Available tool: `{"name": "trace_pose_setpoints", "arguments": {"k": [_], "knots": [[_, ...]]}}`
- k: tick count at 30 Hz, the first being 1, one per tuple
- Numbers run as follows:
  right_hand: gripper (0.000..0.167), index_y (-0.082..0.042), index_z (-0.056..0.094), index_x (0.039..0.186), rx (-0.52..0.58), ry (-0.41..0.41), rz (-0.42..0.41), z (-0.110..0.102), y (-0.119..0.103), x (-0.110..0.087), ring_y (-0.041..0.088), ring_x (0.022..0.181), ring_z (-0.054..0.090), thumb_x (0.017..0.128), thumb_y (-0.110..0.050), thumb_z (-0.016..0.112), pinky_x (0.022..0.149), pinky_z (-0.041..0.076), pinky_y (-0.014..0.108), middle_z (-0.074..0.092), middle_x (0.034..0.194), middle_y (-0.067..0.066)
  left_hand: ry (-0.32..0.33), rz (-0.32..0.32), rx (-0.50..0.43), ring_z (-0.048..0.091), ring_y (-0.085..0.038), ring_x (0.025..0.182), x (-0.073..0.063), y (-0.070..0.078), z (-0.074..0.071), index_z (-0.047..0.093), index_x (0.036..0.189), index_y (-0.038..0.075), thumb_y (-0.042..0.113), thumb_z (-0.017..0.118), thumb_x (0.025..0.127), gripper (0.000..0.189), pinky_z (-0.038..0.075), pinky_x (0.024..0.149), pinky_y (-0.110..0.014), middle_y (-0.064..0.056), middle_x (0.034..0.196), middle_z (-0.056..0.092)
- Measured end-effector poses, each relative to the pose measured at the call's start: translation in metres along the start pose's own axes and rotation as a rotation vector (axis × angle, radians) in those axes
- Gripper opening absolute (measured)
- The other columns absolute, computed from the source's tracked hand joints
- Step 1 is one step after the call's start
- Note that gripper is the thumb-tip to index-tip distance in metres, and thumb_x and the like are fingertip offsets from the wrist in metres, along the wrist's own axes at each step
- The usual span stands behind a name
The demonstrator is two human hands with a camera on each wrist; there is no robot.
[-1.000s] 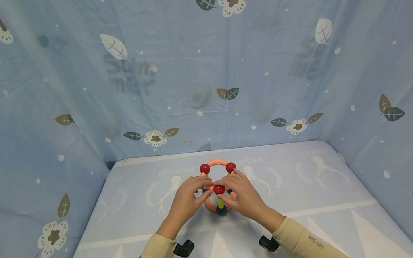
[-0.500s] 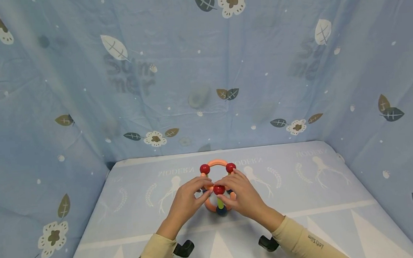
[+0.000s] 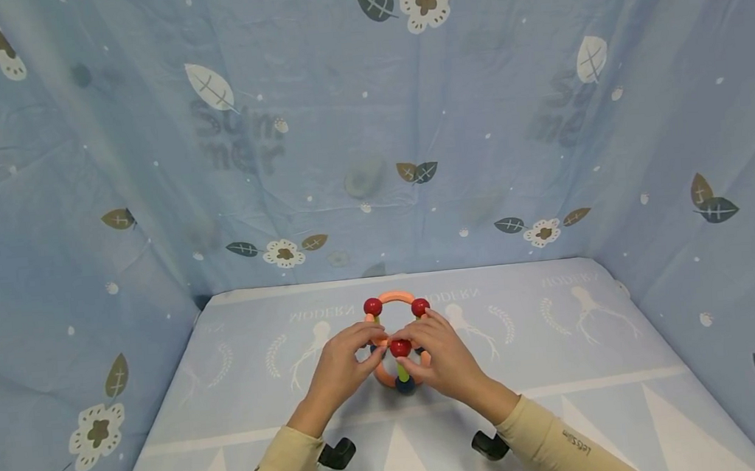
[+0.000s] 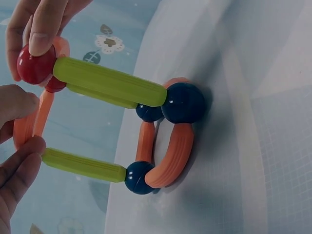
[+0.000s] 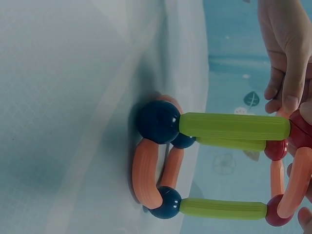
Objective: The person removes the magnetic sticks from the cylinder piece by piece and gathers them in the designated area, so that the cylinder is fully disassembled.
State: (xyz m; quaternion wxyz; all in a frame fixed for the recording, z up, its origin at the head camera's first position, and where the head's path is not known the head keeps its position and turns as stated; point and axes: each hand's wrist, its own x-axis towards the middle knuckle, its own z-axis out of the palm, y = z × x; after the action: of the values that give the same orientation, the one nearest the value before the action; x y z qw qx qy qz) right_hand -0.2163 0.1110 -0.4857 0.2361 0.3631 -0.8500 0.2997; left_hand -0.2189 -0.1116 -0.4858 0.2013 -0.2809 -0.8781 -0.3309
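Note:
A frame of magnetic building sticks and balls stands on the table. Dark blue balls (image 4: 183,103) and curved orange sticks (image 5: 145,171) form its lower ring. Upright green sticks (image 5: 234,126) join this to an upper ring of red balls and curved orange sticks. My left hand (image 3: 342,358) pinches an upper curved orange stick (image 4: 27,127) between thumb and fingers, left of the near red ball (image 3: 400,347). From the right side, my right hand (image 3: 445,354) grips that red ball with thumb and fingertips. Two further red balls (image 3: 373,307) sit at the ring's far side, with an orange stick (image 3: 396,295) between them.
A pale patterned cloth covers the table (image 3: 231,409). Blue flowered curtains (image 3: 315,122) hang behind it and along both sides. Black wrist-worn pieces (image 3: 337,454) jut out below each forearm, close over the table.
The upper ring's far red balls have shifted slightly left, and the left fingertips have moved a little left with them. Both hands keep their grip.

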Motion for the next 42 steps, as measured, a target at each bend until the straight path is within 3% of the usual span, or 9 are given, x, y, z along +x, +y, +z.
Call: {"name": "trace_pose_setpoints", "arguments": {"k": [7, 14, 24, 42], "knots": [[0.035, -0.018, 0.072, 0.116, -0.001, 0.011, -0.007, -0.0007, -0.0002, 0.0001, 0.019, 0.109, 0.063, 0.084, -0.021, 0.085, 0.115, 0.032, 0.058, 0.072, 0.109, -0.005, 0.003, 0.005, 0.0, 0.065, -0.007, 0.097, -0.0001, -0.002, 0.0, 0.076, 0.107, 0.021, 0.015, 0.083, 0.087, 0.021, 0.058, 0.079, -0.027, 0.007, 0.118, 0.07], [0.036, -0.018, 0.072, 0.117, -0.004, 0.01, -0.005, 0.0012, 0.0023, -0.0014, 0.018, 0.11, 0.063, 0.085, -0.023, 0.085, 0.115, 0.032, 0.058, 0.072, 0.11, -0.006, 0.0, 0.016, 0.019, 0.066, -0.012, 0.107, -0.0012, -0.0033, 0.0024, 0.077, 0.106, 0.021, 0.019, 0.081, 0.09, 0.017, 0.055, 0.095, -0.037, 0.006, 0.121, 0.07], [0.035, -0.019, 0.071, 0.119, -0.003, 0.002, -0.009, 0.0009, 0.0024, -0.0018, 0.017, 0.11, 0.062, 0.086, -0.025, 0.083, 0.115, 0.032, 0.058, 0.072, 0.111, -0.007, 0.015, 0.015, 0.076, 0.066, -0.011, 0.104, -0.0026, -0.0039, 0.0041, 0.078, 0.107, 0.022, 0.027, 0.076, 0.094, 0.014, 0.057, 0.083, -0.031, 0.008, 0.12, 0.071], [0.04, -0.02, 0.071, 0.119, 0.0, 0.015, -0.019, 0.0018, 0.0026, -0.0034, 0.017, 0.11, 0.062, 0.082, -0.018, 0.086, 0.114, 0.033, 0.06, 0.072, 0.112, -0.008, 0.014, 0.044, 0.105, 0.067, -0.012, 0.1, -0.0044, -0.004, 0.005, 0.08, 0.103, 0.021, 0.018, 0.085, 0.086, 0.018, 0.058, 0.084, -0.032, 0.006, 0.12, 0.072]]}}
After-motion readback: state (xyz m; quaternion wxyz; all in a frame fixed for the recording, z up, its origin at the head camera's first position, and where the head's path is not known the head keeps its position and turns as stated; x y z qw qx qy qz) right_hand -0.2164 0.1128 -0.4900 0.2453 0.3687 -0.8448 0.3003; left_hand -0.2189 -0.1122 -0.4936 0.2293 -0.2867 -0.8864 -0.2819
